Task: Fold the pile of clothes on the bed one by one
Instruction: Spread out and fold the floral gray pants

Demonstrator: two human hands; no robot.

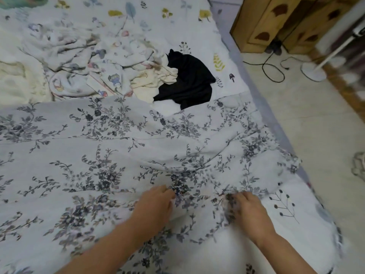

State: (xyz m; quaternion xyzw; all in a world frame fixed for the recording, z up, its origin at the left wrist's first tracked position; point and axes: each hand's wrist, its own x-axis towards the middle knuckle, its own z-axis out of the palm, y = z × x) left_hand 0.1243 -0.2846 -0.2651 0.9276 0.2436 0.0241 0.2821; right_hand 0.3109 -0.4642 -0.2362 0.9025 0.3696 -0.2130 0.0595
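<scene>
Head view: floral garment (122, 155) lies spread over the near half of the bed (227, 84), and at about six o'clock the left hand (156, 204) and right hand (248, 210) each pinch bunched cloth at its near edge (fingertips blurred). Unfolded pile (94, 62) with a black garment (189, 80) waits at twelve o'clock. An uneven pull could skew the fold, or slide loose fabric off the bed's three-o'clock edge.

OPERATOR BODY LOG | I see two bare forearms entering from the bottom edge | left hand (156, 204): no glove, ring or watch visible | right hand (249, 211): same, motion-blurred at fingers | no sleeves in view on either arm up to frame edge
</scene>
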